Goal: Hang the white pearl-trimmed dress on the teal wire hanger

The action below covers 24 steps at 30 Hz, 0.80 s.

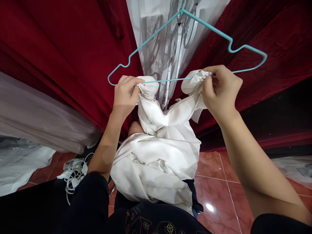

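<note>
A white satin dress (pixel 156 152) with a pearl-beaded, V-shaped neckline lies gathered over my lap. Above it hangs a turquoise wire hanger (pixel 207 27), its lower bar running by the dress's two shoulder pieces. My left hand (pixel 126 92) pinches the beaded edge of the left shoulder piece at the bar. On the other side, my right hand (pixel 220 89) grips the beaded edge of the right shoulder piece, close to the bar, fingers curled. Part of the bar is hidden behind the fabric and my right hand.
Red curtains (pixel 73 48) hang on both sides of a pale strip with white metal scrollwork (pixel 176 55). Pale sheer fabric (pixel 44 110) hangs at the left. White cables (pixel 73 180) lie tangled on a black surface (pixel 31 204). Reddish tiles (pixel 214 195) cover the floor.
</note>
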Each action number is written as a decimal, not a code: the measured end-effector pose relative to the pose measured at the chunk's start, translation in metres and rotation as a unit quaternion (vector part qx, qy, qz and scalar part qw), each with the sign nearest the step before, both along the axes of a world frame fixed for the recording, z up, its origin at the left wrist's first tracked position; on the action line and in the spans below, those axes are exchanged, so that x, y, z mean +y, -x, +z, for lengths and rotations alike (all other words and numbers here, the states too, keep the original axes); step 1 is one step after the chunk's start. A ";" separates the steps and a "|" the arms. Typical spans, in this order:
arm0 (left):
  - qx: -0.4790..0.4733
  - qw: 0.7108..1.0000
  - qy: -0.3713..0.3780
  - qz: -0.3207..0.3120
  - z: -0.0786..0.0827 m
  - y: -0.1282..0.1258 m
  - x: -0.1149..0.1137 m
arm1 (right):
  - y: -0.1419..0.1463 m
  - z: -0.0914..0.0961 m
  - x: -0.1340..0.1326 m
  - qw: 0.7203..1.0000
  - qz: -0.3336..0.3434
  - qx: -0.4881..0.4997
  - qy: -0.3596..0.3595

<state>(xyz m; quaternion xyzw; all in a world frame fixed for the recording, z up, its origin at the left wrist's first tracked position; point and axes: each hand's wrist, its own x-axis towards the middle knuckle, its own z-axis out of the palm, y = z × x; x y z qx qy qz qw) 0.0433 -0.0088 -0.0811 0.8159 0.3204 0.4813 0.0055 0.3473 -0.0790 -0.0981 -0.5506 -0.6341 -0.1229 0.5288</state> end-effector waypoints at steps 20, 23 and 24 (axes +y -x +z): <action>-0.217 0.974 -0.049 0.049 0.018 0.068 0.111 | -0.006 0.000 -0.008 0.998 0.017 -0.051 -0.020; -0.142 0.989 -0.025 -0.030 0.041 0.042 0.103 | -0.005 -0.002 -0.008 0.997 0.023 -0.050 -0.046; -0.116 0.992 -0.009 -0.046 0.044 0.032 0.099 | -0.004 -0.003 -0.008 0.997 0.021 -0.049 -0.054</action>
